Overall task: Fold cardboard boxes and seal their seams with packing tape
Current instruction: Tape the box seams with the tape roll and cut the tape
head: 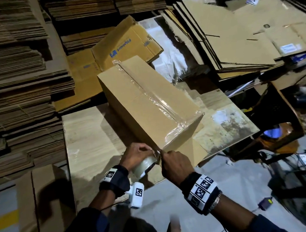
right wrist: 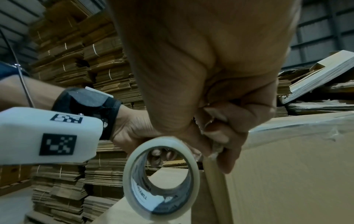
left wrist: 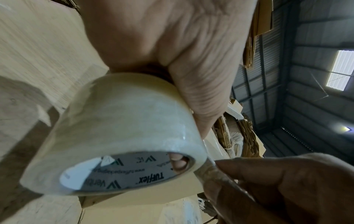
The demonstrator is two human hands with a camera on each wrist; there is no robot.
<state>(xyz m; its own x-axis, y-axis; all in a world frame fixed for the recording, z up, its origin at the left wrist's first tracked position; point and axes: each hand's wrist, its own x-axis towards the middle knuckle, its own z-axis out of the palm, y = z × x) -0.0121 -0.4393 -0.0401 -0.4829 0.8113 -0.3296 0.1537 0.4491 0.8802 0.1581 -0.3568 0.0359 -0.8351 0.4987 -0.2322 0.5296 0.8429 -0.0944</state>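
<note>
A long brown cardboard box (head: 146, 99) lies on a wooden board (head: 94, 141), with clear tape along its top seam and over its near end. Just in front of the box's near corner, my left hand (head: 137, 154) grips a roll of clear packing tape (head: 144, 166), fingers through its core (left wrist: 178, 163). My right hand (head: 174, 163) pinches the tape strip (right wrist: 214, 150) drawn from the roll (right wrist: 161, 178), right beside the box's near face (right wrist: 287, 174). Both hands almost touch each other.
Tall stacks of flattened cardboard (head: 11, 84) fill the left and back. More flat boxes (head: 244, 35) lie at the right, one printed in blue (head: 121, 48) behind the box. Dark clutter and cables (head: 295, 147) sit at the right; grey floor (head: 178, 208) lies below.
</note>
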